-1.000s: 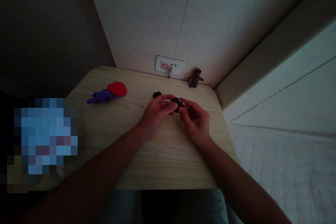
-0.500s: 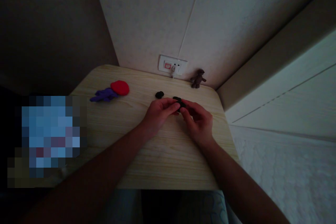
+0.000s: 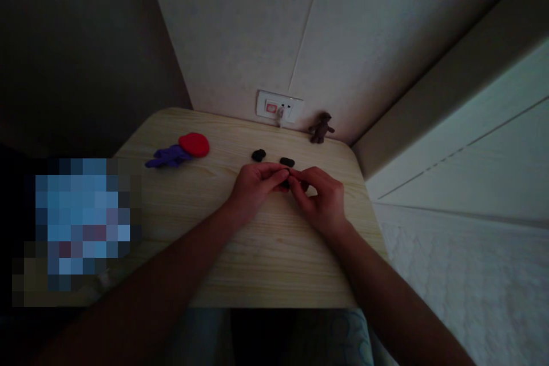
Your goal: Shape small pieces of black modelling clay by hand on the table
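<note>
My left hand (image 3: pixel 257 184) and my right hand (image 3: pixel 321 197) meet fingertip to fingertip over the middle of the light wooden table (image 3: pixel 266 251). Both pinch a small black lump of clay (image 3: pixel 285 185), mostly hidden by the fingers. Just beyond the fingertips lie two loose black clay pieces, one on the left (image 3: pixel 258 155) and one on the right (image 3: pixel 287 162).
A red clay disc (image 3: pixel 194 144) and a purple clay figure (image 3: pixel 167 156) lie at the table's far left. A small brown figure (image 3: pixel 321 127) stands at the back by a wall socket (image 3: pixel 278 107). A blurred blue patch (image 3: pixel 81 217) covers the left edge. White bedding (image 3: pixel 463 274) lies to the right.
My hands drew closer together and slightly toward me, pinching one black piece; a second black piece that was at my fingers now lies free on the table beyond them.
</note>
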Action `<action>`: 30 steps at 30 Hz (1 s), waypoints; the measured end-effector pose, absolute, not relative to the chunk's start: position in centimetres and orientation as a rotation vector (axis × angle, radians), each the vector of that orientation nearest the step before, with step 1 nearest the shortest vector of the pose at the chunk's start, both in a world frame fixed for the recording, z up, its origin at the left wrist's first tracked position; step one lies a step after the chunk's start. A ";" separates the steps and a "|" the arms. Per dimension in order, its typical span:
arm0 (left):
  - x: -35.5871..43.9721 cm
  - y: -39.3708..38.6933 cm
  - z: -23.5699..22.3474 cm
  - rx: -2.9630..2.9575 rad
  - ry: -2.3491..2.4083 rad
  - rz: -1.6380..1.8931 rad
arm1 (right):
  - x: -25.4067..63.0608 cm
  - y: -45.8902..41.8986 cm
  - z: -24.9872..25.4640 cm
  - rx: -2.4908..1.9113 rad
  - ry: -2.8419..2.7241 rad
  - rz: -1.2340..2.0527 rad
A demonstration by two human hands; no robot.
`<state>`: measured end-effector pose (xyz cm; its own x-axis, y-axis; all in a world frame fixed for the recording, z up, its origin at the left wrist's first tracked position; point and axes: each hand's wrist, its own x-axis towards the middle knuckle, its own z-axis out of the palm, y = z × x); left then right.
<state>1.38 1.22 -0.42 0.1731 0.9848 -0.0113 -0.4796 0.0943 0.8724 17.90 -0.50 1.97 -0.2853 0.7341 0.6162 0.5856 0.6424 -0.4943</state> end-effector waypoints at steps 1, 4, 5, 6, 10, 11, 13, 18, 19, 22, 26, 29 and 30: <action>1.4 1.3 -0.5 0.874 0.751 1.252 | 17.9 -0.5 2.0 -1.034 -1.997 0.195; 1.4 1.3 -0.5 0.878 0.761 1.255 | 17.8 -0.5 2.1 -1.035 -2.010 0.151; 1.4 1.3 -0.4 0.873 0.764 1.253 | 17.8 -0.5 2.1 -1.032 -2.011 0.144; 1.4 1.3 -0.4 0.868 0.766 1.252 | 17.8 -0.5 2.2 -1.029 -2.012 0.144; 1.4 1.3 -0.2 0.848 0.774 1.266 | 17.7 -0.5 1.8 -1.042 -1.945 0.269; 1.4 1.3 -0.2 0.846 0.772 1.268 | 17.7 -0.4 1.6 -1.052 -1.891 0.349; 1.5 1.2 -0.1 0.837 0.756 1.275 | 17.7 -0.4 1.1 -1.065 -1.721 0.552; 1.7 1.2 0.0 0.815 0.702 1.294 | 17.8 -0.1 0.6 -1.059 -1.525 0.788; 1.7 1.2 0.0 0.817 0.701 1.293 | 17.8 0.0 0.6 -1.050 -1.518 0.808; 1.6 1.2 0.0 0.828 0.719 1.291 | 17.9 0.2 0.8 -1.016 -1.524 0.860; 1.5 1.2 -0.3 0.834 0.723 1.293 | 17.9 0.3 0.8 -0.981 -1.524 0.898; 1.6 1.3 -0.4 0.826 0.713 1.303 | 17.8 0.0 0.7 -0.992 -1.562 0.825; 1.6 1.3 -0.4 0.823 0.711 1.306 | 17.7 -0.1 0.6 -1.008 -1.572 0.784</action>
